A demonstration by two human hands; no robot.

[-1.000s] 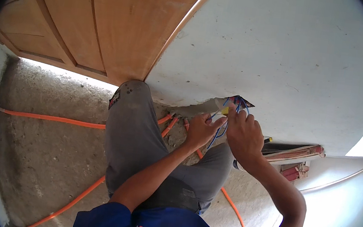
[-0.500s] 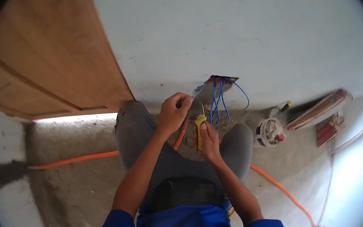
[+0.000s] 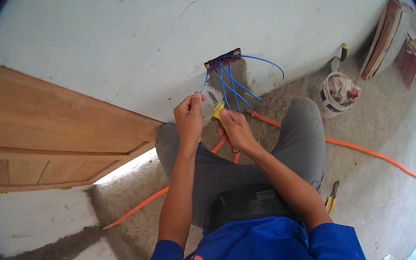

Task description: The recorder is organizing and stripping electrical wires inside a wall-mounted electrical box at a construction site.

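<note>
Several blue wires (image 3: 234,85) come out of a rough-edged opening (image 3: 223,59) low in the pale wall. My left hand (image 3: 189,119) pinches one of them, a blue wire (image 3: 206,79), between thumb and fingers just below the opening. In my right hand (image 3: 237,131) is a knife (image 3: 218,111) with a yellow handle, my fingers wrapped round it. Its blade points up and left, close beside the left fingertips. Whether the blade touches the wire I cannot tell. The other wires hang loose to the right of the knife.
Orange conduit (image 3: 381,157) runs over the concrete floor on both sides of my legs. A white bucket (image 3: 327,104) with cloth-like stuff inside stands right, by a trowel (image 3: 343,54). Yellow-handled pliers (image 3: 332,198) lie beside me. A wooden door (image 3: 58,122) stands at left.
The view has swung, so the door sits lower and the bucket higher; the pliers have come into sight. The knife blade is now nearer my left fingertips. Both hands keep their holds.
</note>
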